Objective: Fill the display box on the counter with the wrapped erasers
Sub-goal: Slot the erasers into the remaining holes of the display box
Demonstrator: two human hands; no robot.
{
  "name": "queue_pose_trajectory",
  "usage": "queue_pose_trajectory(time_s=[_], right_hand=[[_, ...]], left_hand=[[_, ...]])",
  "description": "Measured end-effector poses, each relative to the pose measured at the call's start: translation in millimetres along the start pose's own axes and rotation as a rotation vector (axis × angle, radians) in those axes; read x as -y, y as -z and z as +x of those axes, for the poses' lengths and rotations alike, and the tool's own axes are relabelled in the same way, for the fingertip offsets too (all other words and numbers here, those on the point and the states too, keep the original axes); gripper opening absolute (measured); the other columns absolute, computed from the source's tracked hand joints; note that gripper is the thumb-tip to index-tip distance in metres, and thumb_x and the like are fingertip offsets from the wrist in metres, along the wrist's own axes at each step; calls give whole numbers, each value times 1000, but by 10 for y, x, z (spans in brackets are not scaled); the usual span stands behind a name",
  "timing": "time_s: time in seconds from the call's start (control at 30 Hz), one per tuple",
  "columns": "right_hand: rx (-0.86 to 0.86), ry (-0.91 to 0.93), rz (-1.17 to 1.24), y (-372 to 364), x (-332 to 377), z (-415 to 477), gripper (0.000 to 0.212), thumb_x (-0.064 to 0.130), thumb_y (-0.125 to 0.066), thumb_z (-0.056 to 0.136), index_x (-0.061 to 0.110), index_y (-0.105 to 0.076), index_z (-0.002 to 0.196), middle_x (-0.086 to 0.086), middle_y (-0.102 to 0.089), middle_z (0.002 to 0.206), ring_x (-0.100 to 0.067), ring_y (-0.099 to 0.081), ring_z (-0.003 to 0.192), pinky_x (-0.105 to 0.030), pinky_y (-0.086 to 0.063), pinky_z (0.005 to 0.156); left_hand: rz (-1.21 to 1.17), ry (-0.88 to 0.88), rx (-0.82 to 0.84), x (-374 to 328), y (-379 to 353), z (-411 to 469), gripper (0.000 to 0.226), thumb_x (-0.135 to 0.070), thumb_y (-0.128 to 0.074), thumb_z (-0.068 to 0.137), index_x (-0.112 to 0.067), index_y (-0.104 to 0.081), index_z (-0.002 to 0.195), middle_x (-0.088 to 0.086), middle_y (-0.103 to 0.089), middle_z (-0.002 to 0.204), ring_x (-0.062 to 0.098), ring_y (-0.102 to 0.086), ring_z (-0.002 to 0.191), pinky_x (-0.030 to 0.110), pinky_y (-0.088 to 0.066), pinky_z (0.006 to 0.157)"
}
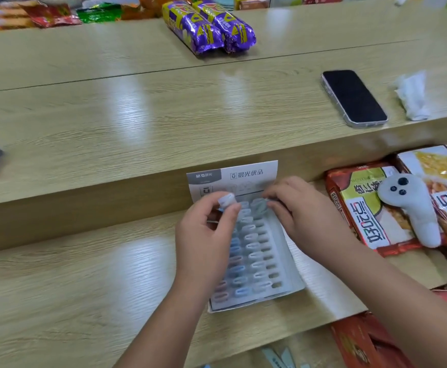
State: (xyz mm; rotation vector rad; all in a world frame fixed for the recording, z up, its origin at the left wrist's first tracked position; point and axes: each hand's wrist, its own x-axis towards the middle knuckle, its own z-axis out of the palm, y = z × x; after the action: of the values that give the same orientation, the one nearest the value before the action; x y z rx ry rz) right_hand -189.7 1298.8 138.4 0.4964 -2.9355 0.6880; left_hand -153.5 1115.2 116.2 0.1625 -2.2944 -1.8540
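The small pale blue wrapped eraser [226,201] in my left hand [206,229] matches the rows of pale blue, white and pink erasers [251,245] in the white and grey cardboard display box [233,176]. The wooden counter [110,134] is light tan with thin wavy lines. I see a flat black phone [353,98], two shiny purple and yellow snack packs [209,26] and a fluffy white toy [408,205] with black dots.

On the near step of the counter [110,128], display box [246,304], wrapped erasers [254,258] in rows inside; over its 10 o'clock corner, left hand [206,235] with one eraser [226,200]; at its 12 o'clock end, right hand [302,211]; at 3 o'clock, snack bags [371,221], plush toy [413,205] on top; on the upper step at 1 o'clock, phone [353,98], tissue [413,95] just at its 3 o'clock; far behind at 12 o'clock, two snack packs [209,26].
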Motion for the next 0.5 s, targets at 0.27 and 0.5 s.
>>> queue_pose_trajectory(time_s=[0.27, 0.5], right_hand=[[-78, 62, 40, -38, -46, -10, 16, 20, -69, 91, 17, -75, 105, 0, -70, 98, -23, -65, 91, -42, -53, 74], [-70, 115, 34, -49, -50, -3, 11, 17, -73, 87, 18, -76, 98, 4, -72, 94, -23, -65, 89, -40, -53, 73]], left_hand=[[14, -15, 1, 30, -35, -32, 15, -48, -63, 86, -40, -71, 96, -10, -70, 86, 10, -64, 73, 33, -56, 67], [17, -4, -1, 24, -15, -36, 8, -43, -65, 89, -43, -71, 95, -9, -70, 85, 9, -64, 72, 30, -55, 66]])
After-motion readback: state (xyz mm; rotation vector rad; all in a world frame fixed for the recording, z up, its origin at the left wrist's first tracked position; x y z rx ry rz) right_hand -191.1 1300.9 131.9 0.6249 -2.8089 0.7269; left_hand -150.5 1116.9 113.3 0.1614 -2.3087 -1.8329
